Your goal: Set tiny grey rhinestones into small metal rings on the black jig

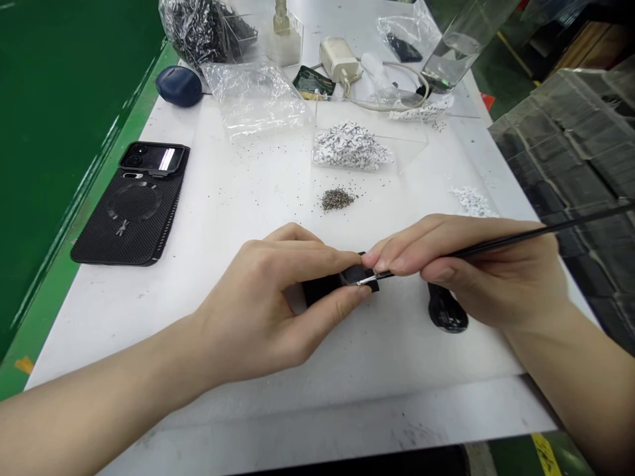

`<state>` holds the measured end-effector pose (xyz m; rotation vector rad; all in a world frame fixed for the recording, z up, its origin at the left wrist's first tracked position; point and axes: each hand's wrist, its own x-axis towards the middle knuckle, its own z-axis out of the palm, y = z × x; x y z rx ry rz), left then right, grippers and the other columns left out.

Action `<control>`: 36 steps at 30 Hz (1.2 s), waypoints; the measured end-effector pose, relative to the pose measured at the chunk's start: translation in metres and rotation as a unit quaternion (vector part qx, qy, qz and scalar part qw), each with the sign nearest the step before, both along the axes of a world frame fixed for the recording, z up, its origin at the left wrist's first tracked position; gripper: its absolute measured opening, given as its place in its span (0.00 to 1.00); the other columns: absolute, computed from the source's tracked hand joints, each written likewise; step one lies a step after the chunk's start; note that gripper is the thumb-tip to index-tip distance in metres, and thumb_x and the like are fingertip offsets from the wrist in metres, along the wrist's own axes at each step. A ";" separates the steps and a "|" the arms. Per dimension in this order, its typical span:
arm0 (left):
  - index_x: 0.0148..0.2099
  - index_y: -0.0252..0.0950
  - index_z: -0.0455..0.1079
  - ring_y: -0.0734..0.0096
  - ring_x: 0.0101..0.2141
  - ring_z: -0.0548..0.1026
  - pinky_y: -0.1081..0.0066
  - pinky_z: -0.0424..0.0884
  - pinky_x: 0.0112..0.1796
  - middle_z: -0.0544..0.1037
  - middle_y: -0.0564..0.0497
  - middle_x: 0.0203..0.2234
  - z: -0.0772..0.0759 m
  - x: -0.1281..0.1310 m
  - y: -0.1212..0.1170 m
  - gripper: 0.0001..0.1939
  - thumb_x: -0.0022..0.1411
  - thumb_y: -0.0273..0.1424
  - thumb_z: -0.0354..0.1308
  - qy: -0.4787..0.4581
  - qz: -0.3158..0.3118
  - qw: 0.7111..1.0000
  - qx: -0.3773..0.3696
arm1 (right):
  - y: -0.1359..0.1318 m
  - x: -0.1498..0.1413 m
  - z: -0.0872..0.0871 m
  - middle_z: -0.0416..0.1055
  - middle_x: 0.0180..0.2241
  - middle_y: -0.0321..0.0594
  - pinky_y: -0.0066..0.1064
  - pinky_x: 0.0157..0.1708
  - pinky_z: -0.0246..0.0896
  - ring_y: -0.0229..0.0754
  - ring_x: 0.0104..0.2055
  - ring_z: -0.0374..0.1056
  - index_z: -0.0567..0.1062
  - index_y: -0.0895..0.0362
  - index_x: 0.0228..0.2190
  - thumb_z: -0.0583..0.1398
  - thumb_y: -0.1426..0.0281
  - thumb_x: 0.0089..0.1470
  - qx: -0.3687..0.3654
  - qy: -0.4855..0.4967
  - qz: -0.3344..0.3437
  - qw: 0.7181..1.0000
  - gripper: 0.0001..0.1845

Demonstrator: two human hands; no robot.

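Observation:
My left hand [262, 301] pinches a small black piece [322, 289] between thumb and fingers, and most of the piece is hidden. My right hand [476, 264] holds a thin black-handled tool [516, 239] like a pencil. Its metal tip [370, 279] rests at the black piece, between my fingertips. Just below my right hand lies a black oval object [447, 309] on the white mat [149, 317]. A small heap of grey granules [337, 199] sits ahead of my hands, and beyond it lies a pile of white paper scraps [350, 147].
A black textured phone case [129, 205] lies at left, with a blue oval case [178, 86] behind it. Plastic bags, a white charger [338, 59] with cable and a glass jar [461, 46] stand at the back. Stacked clear trays [565, 152] rise at right.

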<state>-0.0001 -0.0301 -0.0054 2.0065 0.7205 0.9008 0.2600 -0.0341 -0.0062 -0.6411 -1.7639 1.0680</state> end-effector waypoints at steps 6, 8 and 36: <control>0.51 0.44 0.88 0.68 0.39 0.85 0.64 0.80 0.52 0.91 0.56 0.44 0.009 0.000 0.000 0.09 0.75 0.28 0.67 0.018 -0.004 1.000 -0.002 | 0.000 0.000 0.004 0.90 0.43 0.38 0.34 0.55 0.85 0.45 0.49 0.88 0.90 0.49 0.49 0.71 0.73 0.68 0.003 -0.027 0.002 1.000 0.10; 0.52 0.44 0.88 0.68 0.40 0.85 0.64 0.80 0.52 0.91 0.55 0.45 0.012 0.000 0.000 0.10 0.75 0.28 0.67 0.030 -0.005 1.000 -0.003 | 0.000 0.001 0.004 0.90 0.44 0.39 0.34 0.55 0.85 0.45 0.50 0.87 0.90 0.49 0.49 0.71 0.72 0.68 0.002 -0.032 0.009 0.999 0.10; 0.50 0.48 0.89 0.64 0.40 0.84 0.64 0.82 0.49 0.91 0.56 0.44 0.009 0.000 0.000 0.09 0.74 0.30 0.68 0.024 0.007 0.999 -0.020 | 0.004 -0.003 0.002 0.90 0.42 0.37 0.35 0.51 0.87 0.45 0.46 0.89 0.91 0.47 0.48 0.72 0.72 0.67 0.019 -0.012 0.005 1.000 0.11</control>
